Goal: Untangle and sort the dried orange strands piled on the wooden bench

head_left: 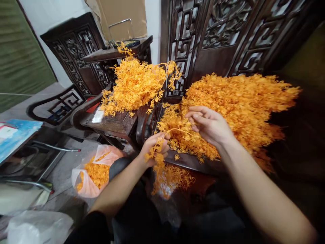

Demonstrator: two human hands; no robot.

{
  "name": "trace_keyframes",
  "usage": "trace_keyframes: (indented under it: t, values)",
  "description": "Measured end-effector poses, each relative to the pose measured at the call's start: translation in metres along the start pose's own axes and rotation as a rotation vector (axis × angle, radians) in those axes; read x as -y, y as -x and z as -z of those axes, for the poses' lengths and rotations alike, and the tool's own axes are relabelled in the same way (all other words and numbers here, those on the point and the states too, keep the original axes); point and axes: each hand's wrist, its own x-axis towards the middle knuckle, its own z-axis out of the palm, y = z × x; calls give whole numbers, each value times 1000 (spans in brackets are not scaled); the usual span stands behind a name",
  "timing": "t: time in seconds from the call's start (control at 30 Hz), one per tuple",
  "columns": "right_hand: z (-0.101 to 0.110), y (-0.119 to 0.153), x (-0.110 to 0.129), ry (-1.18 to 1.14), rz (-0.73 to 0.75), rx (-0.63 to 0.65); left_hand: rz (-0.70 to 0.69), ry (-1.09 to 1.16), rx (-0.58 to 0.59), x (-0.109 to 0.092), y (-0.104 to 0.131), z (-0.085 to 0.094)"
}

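Note:
Orange plastic-looking sprigs lie in a large pile point(236, 105) on a dark carved wooden seat. In front of it, my left hand point(154, 149) is closed on an orange strand point(158, 157), which hangs below the fingers and has a thin stem reaching right. My right hand point(209, 125) is at the pile's near left side, thumb and fingers pinched together; whether a small piece is between them is too small to tell. A second orange heap point(138, 83) rests on a dark wooden side table point(114, 125) further left.
An open plastic bag point(87, 183) of orange pieces sits on the floor at the left. Carved chair backs point(189, 44) rise behind. A blue-topped folding table point(20, 135) stands at the far left, above a clear plastic bag point(38, 228).

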Motion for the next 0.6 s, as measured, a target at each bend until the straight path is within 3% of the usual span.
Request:
trace_keyframes:
  t: [0.13, 0.27, 0.5, 0.6]
  values:
    - [8, 35, -13, 85, -128, -22, -7, -63, -77, 6, -2, 0]
    - [8, 41, -18, 394, -29, 47, 74, -141, -115, 7, -4, -1]
    - [16, 31, -49, 259, 122, -195, 172, -384, -203, 13, -8, -11]
    - [31, 24, -43, 258, 181, -284, 179, -431, -178, 9, -7, -10]
